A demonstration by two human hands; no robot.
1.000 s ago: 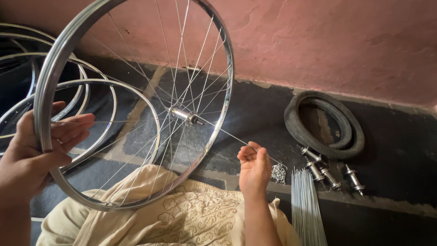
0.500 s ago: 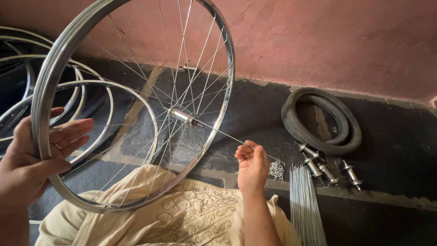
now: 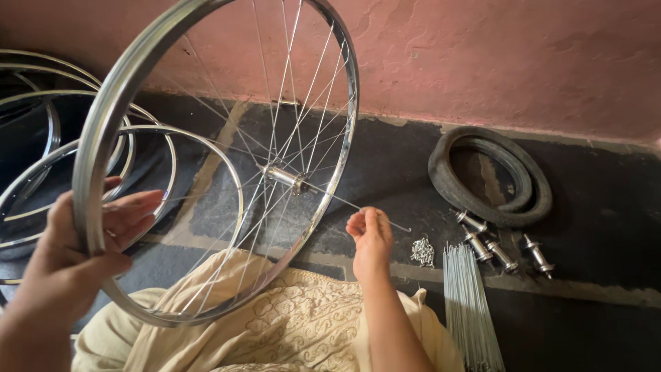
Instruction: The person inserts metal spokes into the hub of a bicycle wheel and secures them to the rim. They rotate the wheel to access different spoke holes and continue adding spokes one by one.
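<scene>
A shiny steel bicycle wheel rim (image 3: 103, 138) with thin spokes and a metal hub (image 3: 284, 178) stands tilted over my lap. My left hand (image 3: 76, 255) grips the rim's near left side, thumb in front and fingers behind. My right hand (image 3: 370, 235) pinches a loose spoke (image 3: 344, 201) that runs from the hub out to the right, past the rim's edge. The wheel's lower edge rests against my cream embroidered clothing (image 3: 275, 324).
Several bare rims (image 3: 41, 172) lie stacked on the dark floor at left. A black tyre (image 3: 490, 178) lies at right, with several metal hubs (image 3: 499, 246), a small pile of nipples (image 3: 423, 251) and a bundle of spokes (image 3: 468, 310) near it. A pink wall (image 3: 496, 55) rises behind.
My right hand has slid slightly along the spoke. The wheel and my left hand have stayed nearly still.
</scene>
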